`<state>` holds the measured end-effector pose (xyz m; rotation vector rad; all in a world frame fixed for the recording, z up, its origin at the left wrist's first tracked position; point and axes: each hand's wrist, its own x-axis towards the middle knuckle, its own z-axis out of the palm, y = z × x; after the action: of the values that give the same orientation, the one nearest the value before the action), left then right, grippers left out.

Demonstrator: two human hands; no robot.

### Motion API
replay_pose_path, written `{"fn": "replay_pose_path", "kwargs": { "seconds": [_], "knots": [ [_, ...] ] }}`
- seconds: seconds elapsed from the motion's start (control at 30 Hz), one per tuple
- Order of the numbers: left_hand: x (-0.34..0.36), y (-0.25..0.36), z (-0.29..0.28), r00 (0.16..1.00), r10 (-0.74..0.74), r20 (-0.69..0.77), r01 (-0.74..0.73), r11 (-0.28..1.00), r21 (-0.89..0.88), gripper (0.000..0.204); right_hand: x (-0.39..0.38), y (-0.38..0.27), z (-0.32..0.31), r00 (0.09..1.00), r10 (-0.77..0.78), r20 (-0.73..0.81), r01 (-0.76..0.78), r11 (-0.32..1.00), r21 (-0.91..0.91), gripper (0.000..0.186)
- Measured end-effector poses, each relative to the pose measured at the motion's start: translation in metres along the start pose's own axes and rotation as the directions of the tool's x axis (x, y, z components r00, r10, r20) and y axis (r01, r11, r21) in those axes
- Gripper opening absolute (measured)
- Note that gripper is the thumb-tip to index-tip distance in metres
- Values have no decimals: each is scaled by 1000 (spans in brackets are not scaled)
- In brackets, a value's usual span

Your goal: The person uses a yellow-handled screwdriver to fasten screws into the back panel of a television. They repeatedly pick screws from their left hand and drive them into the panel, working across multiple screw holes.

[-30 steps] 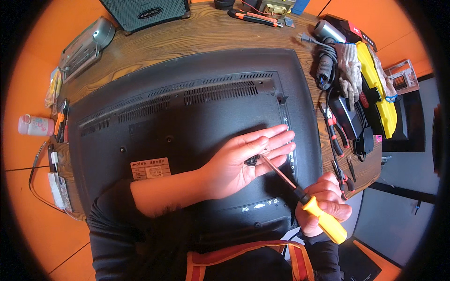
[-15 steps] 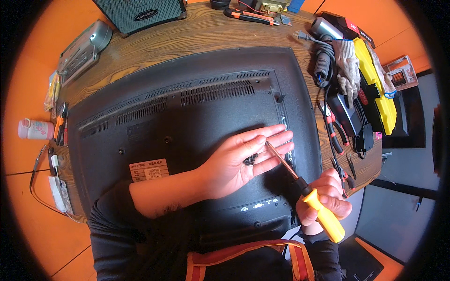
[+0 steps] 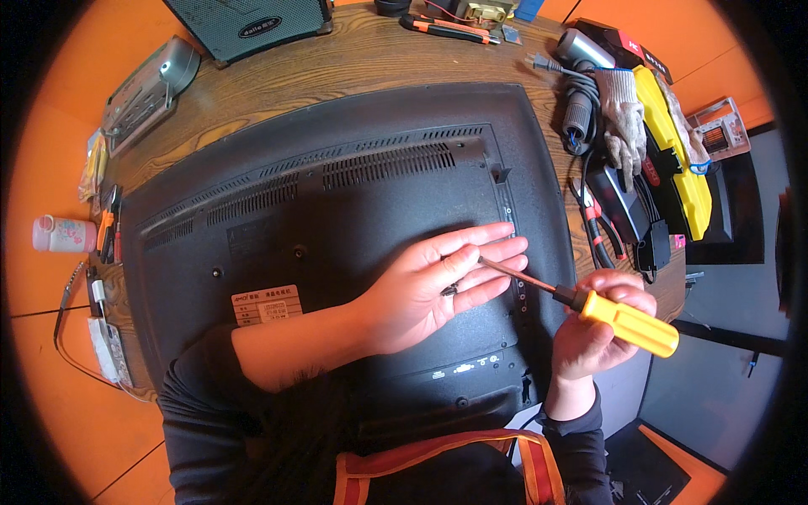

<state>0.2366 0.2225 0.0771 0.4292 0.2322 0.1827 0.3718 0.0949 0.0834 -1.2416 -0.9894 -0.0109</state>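
Face down in front of me lies a black flat-screen television [image 3: 353, 210], its vented back panel upward. Above its right half my left hand [image 3: 421, 290] is turned palm up, fingers together and slightly curled. Several small dark screws [image 3: 449, 289] rest in that palm, partly hidden by the fingers. My right hand [image 3: 593, 332] is wrapped around the yellow handle of a screwdriver [image 3: 633, 325]. Its shaft slants left, and the tip meets my left thumb and fingers; whether a screw is on the tip cannot be made out.
A wooden table [image 3: 362, 76] carries the television. Toward the right edge lie work gloves [image 3: 621, 118], a yellow case [image 3: 673, 160], a grey plugged cable [image 3: 581, 101] and red-handled pliers [image 3: 599, 231]. A speaker [image 3: 252, 29] stands at the back left; a pink jar [image 3: 63, 234] is farther left.
My right hand has swung up and to the right, tilting the screwdriver closer to level, with its tip still at my left thumb. The left hand has barely moved.
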Motion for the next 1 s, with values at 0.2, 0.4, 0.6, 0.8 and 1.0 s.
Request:
{"fn": "replay_pose_path", "kwargs": {
  "seconds": [0.2, 0.4, 0.6, 0.8, 1.0],
  "knots": [
    [0, -1, 1, 1000, -22, 22, 21, 999, 33, 40, 0, -12, 5, 992, 69, -106, -60, 994, 86, 101],
    [0, -2, 1, 999, -39, 25, 38, 998, 45, 40, 2, -10, 8, 990, -138, -17, 139, 988, 74, 94],
    [1, -2, 1, 1000, 3, -19, -3, 1000, 0, 43, -5, -11, 11, 996, -78, 48, 73, 993, 91, 82],
    [2, -3, 0, 1000, 28, -13, -28, 1000, 9, 43, 3, -10, 11, 996, -71, -52, 75, 993, 88, 82],
    [3, -1, 2, 1000, 11, -22, -8, 990, 140, 45, 14, -14, -8, 976, -71, -205, 84, 995, 54, 59]
  ]
}}
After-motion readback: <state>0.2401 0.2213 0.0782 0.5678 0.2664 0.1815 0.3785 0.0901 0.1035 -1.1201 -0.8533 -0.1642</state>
